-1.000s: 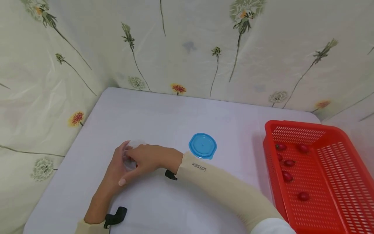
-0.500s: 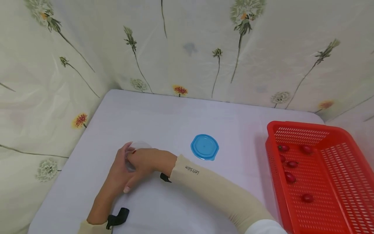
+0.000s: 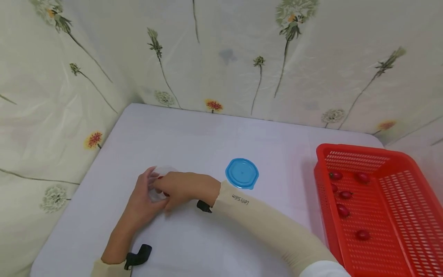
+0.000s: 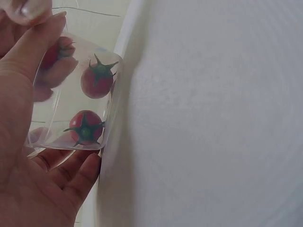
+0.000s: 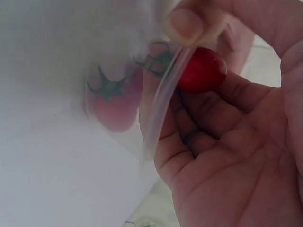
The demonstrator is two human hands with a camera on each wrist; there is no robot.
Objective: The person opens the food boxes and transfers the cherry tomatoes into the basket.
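Observation:
My left hand [image 3: 142, 200] grips a clear plastic tub [image 4: 57, 104] at the left of the table, its thumb on one side and fingers round the other. Through the tub's wall show red cherry tomatoes with green tops, among them one cherry tomato [image 4: 85, 126] near the base. My right hand [image 3: 181, 188] reaches over the rim, with fingers inside the tub. Those fingers hold another cherry tomato [image 5: 203, 71] at the rim. In the head view both hands hide most of the tub.
A blue lid [image 3: 242, 173] lies flat on the white table [image 3: 207, 134], right of the hands. At the right stands a red slotted basket [image 3: 391, 246] with several cherry tomatoes. Flower-printed sheeting [image 3: 228, 77] hangs behind and at the left.
My right hand has turned at the tub, and its thumb has shifted up and right. Red now shows beneath that hand. My left hand stays round the tub.

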